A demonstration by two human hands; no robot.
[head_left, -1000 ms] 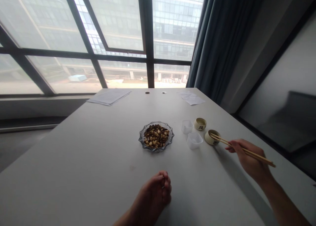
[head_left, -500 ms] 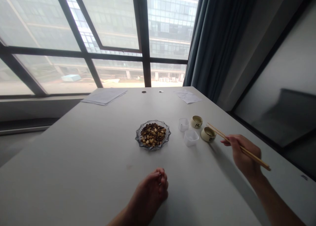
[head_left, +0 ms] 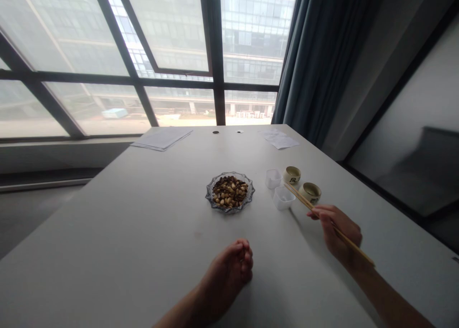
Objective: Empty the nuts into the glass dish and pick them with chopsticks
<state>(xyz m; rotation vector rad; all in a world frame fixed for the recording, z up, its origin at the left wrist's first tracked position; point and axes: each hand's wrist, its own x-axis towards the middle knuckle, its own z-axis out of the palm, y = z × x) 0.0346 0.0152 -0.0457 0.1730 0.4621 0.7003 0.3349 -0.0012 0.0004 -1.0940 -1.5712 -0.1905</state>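
Note:
My right hand (head_left: 337, 232) is closed round a pair of wooden chopsticks (head_left: 304, 200). Their tips point left and hover around the front clear plastic container (head_left: 284, 200); I cannot tell whether they touch anything, and no piece shows between them. Behind that stands a second clear container (head_left: 273, 179). Two small beige cups with dark characters, a back cup (head_left: 291, 176) and a front cup (head_left: 310, 194), stand to their right. My left hand (head_left: 229, 275) rests on the table with fingers curled and nothing visible in it. Beyond it sits a scalloped glass dish (head_left: 210, 199) of mixed nuts and seeds (head_left: 231, 192).
All of this stands on a white table (head_left: 143, 232). Stacked papers (head_left: 163, 139) lie at the far left, and more paper (head_left: 281, 139) at the far right. Windows and a dark curtain (head_left: 315, 55) rise behind the table.
My right hand has carried the chopsticks left, from the front beige cup toward the clear containers. My left hand stays curled in place. The view has shifted slightly.

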